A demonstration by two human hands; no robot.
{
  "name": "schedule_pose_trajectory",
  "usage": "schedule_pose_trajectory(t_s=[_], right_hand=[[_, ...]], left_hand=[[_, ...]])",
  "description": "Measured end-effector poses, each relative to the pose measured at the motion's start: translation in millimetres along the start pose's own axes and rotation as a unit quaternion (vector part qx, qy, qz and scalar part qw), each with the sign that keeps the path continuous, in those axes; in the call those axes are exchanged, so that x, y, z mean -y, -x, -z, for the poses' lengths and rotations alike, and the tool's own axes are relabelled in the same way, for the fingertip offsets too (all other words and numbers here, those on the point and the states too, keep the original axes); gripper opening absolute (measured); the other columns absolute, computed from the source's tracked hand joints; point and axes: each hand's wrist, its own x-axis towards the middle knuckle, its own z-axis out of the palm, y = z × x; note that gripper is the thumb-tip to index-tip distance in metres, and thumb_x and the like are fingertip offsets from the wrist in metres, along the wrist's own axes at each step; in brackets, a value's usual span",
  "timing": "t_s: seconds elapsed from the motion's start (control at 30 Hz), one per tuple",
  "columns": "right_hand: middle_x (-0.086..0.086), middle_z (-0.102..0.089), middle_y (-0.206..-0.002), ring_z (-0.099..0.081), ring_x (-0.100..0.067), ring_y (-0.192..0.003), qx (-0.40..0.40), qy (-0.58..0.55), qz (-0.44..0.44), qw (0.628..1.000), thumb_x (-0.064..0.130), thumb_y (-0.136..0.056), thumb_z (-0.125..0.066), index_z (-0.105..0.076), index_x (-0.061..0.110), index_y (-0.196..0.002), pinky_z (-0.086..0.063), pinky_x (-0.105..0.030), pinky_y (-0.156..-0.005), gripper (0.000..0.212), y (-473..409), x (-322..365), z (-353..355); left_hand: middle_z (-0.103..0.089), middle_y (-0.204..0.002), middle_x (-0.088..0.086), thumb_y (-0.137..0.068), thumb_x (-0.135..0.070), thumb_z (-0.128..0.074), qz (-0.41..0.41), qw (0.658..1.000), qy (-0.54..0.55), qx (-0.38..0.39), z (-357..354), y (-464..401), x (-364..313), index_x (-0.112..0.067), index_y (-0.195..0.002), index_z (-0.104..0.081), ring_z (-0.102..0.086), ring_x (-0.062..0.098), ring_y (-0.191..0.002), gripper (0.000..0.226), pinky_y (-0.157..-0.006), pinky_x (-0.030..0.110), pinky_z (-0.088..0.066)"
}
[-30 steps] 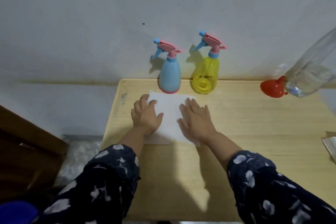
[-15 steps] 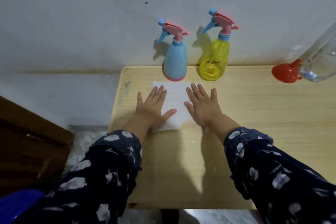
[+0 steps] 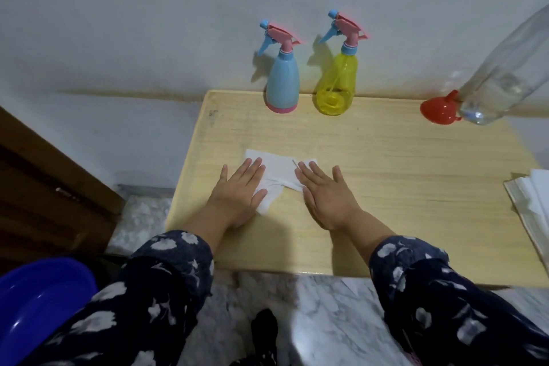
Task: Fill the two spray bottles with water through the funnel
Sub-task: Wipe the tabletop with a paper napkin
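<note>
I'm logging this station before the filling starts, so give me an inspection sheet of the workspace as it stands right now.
Surface: pale wooden table set against the wall.
Job's things: blue spray bottle and yellow spray bottle upright at the back edge, spray heads on; red funnel lying on its side beside a clear plastic bottle.
Clutter: white tissue, crumpled between the hands; stack of white paper at the right edge.
Hands: left hand and right hand flat, fingers straight, both pressing on the tissue.
Cables: nothing seen.
Surroundings: white wall, marble-patterned floor, blue basin lower left, dark wooden furniture at left.
</note>
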Motion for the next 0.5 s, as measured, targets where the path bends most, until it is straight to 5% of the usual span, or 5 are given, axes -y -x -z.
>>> schedule_pose_trajectory(t_s=[0.17,0.3,0.5], right_hand=[[0.008,-0.004,-0.161,-0.002,-0.013,-0.149,0.019,0.010,0.013,1.000,0.043,-0.083,0.014,-0.010,0.020,-0.153,-0.005,-0.051,-0.117,0.078,37.0,9.5,-5.3],[0.007,-0.004,-0.161,-0.001,-0.014,-0.149,0.022,0.006,0.020,1.000,0.040,-0.093,0.003,-0.011,0.019,-0.153,-0.005,-0.052,-0.118,0.065,66.4,15.9,-8.0],[0.004,-0.008,-0.162,-0.003,-0.015,-0.149,0.015,-0.006,0.019,1.000,0.033,-0.101,-0.017,-0.014,0.020,-0.153,0.000,-0.050,-0.117,0.053,86.5,21.3,-5.4]], left_hand=[[0.012,-0.161,-0.008,-0.072,-0.051,0.021,0.019,0.999,-0.011,0.040,-1.0,43.7,-25.7,-0.020,-0.154,0.002,0.009,0.009,-0.148,0.090,-0.117,0.050,0.002],[0.013,-0.161,-0.009,-0.102,-0.041,-0.007,0.031,0.998,0.011,0.056,-5.0,73.1,-39.9,-0.021,-0.154,0.002,0.012,0.008,-0.147,0.057,-0.119,0.049,0.003],[-0.019,-0.158,-0.005,-0.098,-0.051,-0.022,0.057,0.996,0.060,-0.036,-8.6,95.0,-58.5,-0.021,-0.150,-0.024,-0.010,0.014,-0.146,0.060,-0.119,0.045,-0.001]])
